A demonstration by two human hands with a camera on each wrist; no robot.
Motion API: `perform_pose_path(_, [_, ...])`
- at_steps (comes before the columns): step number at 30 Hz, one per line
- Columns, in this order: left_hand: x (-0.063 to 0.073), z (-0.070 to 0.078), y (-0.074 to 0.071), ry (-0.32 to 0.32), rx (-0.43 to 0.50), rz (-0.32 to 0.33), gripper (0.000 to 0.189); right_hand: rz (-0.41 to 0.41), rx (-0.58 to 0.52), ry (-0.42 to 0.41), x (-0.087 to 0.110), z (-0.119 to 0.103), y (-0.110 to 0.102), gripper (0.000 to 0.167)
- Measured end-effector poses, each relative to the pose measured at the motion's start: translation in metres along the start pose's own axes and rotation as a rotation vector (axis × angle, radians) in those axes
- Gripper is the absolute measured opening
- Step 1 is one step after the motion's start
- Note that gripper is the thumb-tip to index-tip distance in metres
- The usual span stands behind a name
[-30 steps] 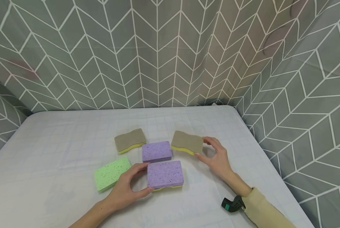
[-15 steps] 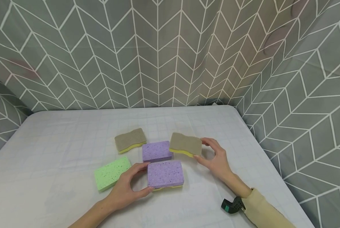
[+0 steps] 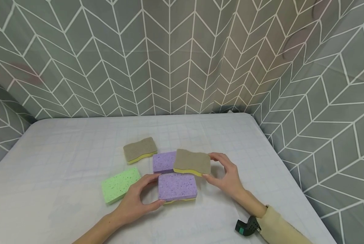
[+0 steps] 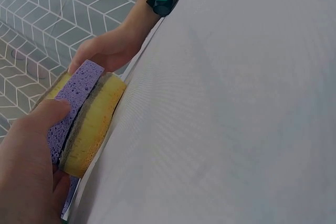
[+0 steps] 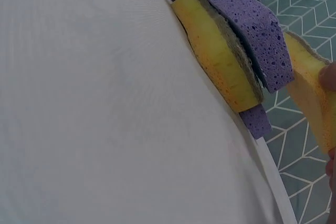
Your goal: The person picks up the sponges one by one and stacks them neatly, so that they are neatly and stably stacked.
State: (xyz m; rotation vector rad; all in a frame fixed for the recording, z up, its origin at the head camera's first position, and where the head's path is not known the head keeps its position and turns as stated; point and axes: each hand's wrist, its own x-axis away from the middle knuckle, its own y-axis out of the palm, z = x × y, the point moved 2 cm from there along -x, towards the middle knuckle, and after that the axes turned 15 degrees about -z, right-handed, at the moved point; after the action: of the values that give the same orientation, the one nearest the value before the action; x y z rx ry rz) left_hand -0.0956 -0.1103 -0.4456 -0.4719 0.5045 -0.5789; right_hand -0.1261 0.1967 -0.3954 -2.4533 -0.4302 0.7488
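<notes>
In the head view my left hand [image 3: 134,200] grips the left end of the near purple sponge [image 3: 177,186], thumb in front and fingers behind. This sponge lies on a yellow sponge with a grey scouring side [image 4: 93,129], which shows as a thick layer in both wrist views. My right hand [image 3: 227,176] pinches the right end of another yellow sponge with a tan scouring side [image 3: 192,161], that side facing up. It is held raised just behind the stack and overlaps a second purple sponge [image 3: 163,162], partly hiding it.
A light green sponge [image 3: 119,184] lies left of my left hand. Farther back sits a tan-topped yellow sponge [image 3: 140,150]. All are on a table with a white cloth [image 3: 62,152], and a grey patterned curtain [image 3: 154,61] hangs behind and beside it.
My right hand has brought its yellow sponge left and nearer, from beside the rear purple sponge to over its right part. My left hand and the stack stay in place.
</notes>
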Motion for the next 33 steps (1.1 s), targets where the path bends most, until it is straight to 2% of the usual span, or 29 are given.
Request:
perform_pose_path(4, [0.001, -0.002, 0.001, -0.026, 0.018, -0.011, 0.073, -0.014, -0.016, -0.026, 0.001, -0.003, 0.003, 0.061])
perform_pose_path(10, [0.002, -0.002, 0.001, -0.028, 0.010, -0.010, 0.071, -0.023, -0.019, -0.032, 0.002, -0.004, 0.004, 0.060])
perform_pose_path(17, [0.001, 0.000, 0.000, -0.023, 0.016, -0.008, 0.071, -0.032, -0.019, -0.072, 0.008, 0.028, 0.014, 0.068])
perform_pose_path(20, [0.002, -0.001, 0.000, -0.031, 0.020, -0.008, 0.072, -0.041, -0.025, -0.091, 0.009, 0.033, 0.017, 0.072])
perform_pose_path(26, [0.002, -0.003, 0.001, -0.045, 0.020, -0.010, 0.072, -0.046, -0.046, -0.125, 0.010, 0.030, 0.019, 0.071])
perform_pose_path(33, [0.002, -0.003, 0.001, -0.051, 0.021, -0.013, 0.073, -0.045, -0.062, -0.226, 0.010, 0.026, 0.023, 0.065])
